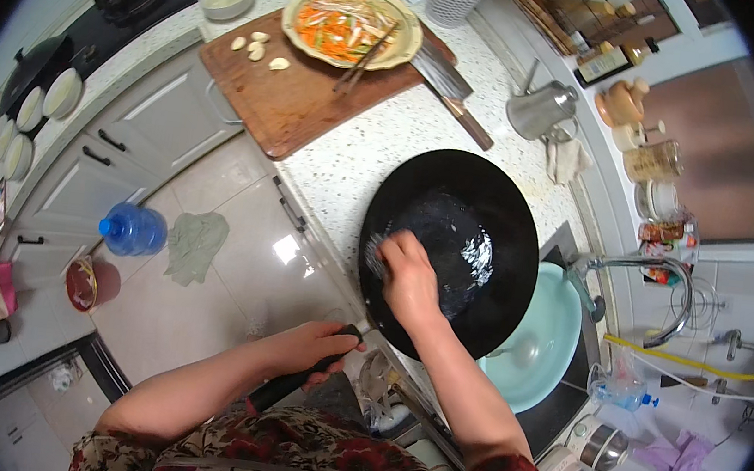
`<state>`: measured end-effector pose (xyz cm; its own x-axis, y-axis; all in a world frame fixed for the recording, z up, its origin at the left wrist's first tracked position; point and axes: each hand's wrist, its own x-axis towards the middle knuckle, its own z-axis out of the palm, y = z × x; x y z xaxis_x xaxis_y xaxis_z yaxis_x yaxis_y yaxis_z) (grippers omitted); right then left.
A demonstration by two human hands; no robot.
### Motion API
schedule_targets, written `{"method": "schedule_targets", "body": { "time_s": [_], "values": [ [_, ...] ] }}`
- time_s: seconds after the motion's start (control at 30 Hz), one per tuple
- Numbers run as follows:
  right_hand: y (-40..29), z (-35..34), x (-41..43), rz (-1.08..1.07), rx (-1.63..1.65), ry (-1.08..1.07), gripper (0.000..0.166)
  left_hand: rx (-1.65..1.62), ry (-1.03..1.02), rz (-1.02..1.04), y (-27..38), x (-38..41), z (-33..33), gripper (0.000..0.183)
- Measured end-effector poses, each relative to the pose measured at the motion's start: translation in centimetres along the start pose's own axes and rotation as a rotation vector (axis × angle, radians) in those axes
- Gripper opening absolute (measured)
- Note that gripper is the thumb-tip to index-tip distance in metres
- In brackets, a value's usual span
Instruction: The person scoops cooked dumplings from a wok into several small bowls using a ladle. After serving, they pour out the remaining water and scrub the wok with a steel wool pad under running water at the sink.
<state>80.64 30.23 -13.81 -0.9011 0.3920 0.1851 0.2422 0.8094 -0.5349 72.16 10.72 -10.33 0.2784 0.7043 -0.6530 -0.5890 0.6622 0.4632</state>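
A large black wok (454, 174) with a little water in its bottom spans the counter's front edge and overlaps the sink side. My left hand (318, 354) is wrapped around the wok's black handle (287, 382), which points toward my body. Inside the wok, my right hand (410, 278) presses a steel wool scrubber (375, 253) against the left wall. The fingers cover much of the scrubber. Light glints off the wet surface right of that hand.
A wooden cutting board (259, 103) carries garlic cloves (257, 51), chopsticks (367, 56) and a plate (409, 47) of shredded vegetables. A cleaver (453, 91) lies beside it. Right of the wok are a mint-green basin (558, 326), a faucet (681, 291) and a metal pitcher (541, 111).
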Motion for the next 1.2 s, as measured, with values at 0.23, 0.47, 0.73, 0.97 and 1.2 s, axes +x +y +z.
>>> {"method": "schedule_targets", "body": {
  "time_s": [0.23,0.47,0.73,0.97,1.2],
  "values": [
    [9.5,-6.9,7.8,-0.014,-0.786,0.166,0.012,0.028,0.013,-0.026,0.0,-0.5,0.5,0.031],
    [4.6,-9.2,-6.7,0.461,-0.716,-0.589,0.014,-0.069,0.005,0.009,-0.4,-0.7,-0.6,0.032],
    [3.8,0.2,4.3,0.191,0.028,0.075,0.017,0.044,-0.004,-0.005,0.8,-0.7,0.9,0.033],
    [6.1,-4.5,-4.7,0.476,-0.331,-0.314,0.016,-0.053,-0.013,0.040,-0.1,-0.9,-0.4,0.034],
    [3.7,0.6,2.4,0.269,-0.032,-0.021,0.018,0.021,-0.031,0.012,0.1,-0.2,0.1,0.033]
  ]
}}
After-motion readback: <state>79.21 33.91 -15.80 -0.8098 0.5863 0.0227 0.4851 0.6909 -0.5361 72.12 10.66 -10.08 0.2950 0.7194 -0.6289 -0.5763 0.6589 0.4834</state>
